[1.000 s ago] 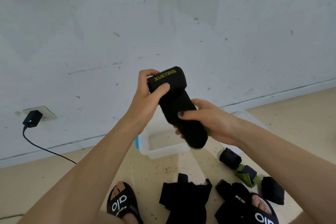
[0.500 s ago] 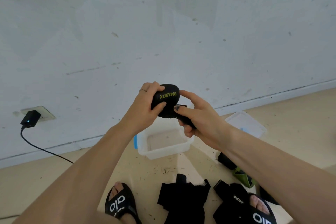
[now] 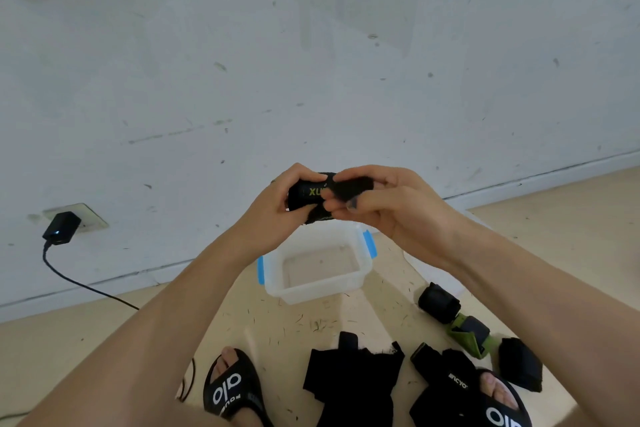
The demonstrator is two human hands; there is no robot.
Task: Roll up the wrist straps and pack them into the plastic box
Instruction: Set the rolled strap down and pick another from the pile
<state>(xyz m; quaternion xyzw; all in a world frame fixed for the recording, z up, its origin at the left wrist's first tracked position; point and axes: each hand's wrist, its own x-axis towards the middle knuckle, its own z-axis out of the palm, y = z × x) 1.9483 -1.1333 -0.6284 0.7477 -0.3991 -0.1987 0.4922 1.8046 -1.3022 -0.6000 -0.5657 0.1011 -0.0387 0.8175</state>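
A black wrist strap with yellow lettering is rolled into a tight bundle and held in the air above the plastic box. My left hand grips the roll from the left. My right hand pinches its loose end against the roll from the right. The clear box with blue clips stands open on the floor below, with nothing inside. Unrolled black straps lie on the floor between my feet.
A rolled black strap, a green-and-black strap and another black one lie at the right. The box's lid shows behind my right forearm. My sandalled feet are at the bottom. A charger with a cable sits in the wall socket.
The strap hung long from my hands a second ago. Both hands have rolled it up into a compact bundle and lowered slightly.
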